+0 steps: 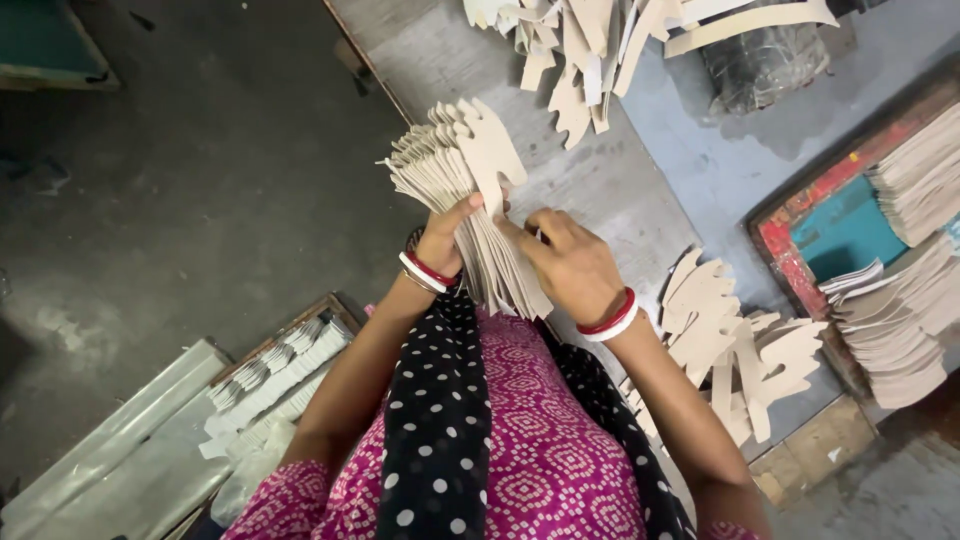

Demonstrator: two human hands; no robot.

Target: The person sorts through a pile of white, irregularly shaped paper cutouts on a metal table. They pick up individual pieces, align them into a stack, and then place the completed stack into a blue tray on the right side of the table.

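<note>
You hold a thick stack of beige cardboard cutouts point(470, 200) in front of your chest, above the near edge of the counter point(640, 190); the pieces are all one notched shape, fanned out at the top and pinched together lower down; your left hand point(445, 240) is clamped on the stack from the left, thumb lying across the front piece, and your right hand point(565, 260) is closed on its right edge with the fingers curled around the lower part; both wrists carry red and white bangles. The likely trouble, as it looks from here, is the fan itself; the upper pieces are splayed and only the lower part is gripped, so a slackened thumb or a tilt toward the floor point(200, 180) could let the outer pieces slide off and scatter; a hard squeeze could bend the thin necks of the shapes. To the right of your right arm, a loose pile of cutouts point(740, 340) lies on the counter, some of them overhanging its near edge, and an elbow swung out could knock them down; another loose heap point(590, 50) lies at the far end, just beside a dark plastic bag point(770, 60); well to the right, neat stacks of beige sheets point(900, 300) stand in a red-edged tray point(790, 240); at lower left, rows of small white pieces point(270, 380) sit in a wooden frame near the floor.
</note>
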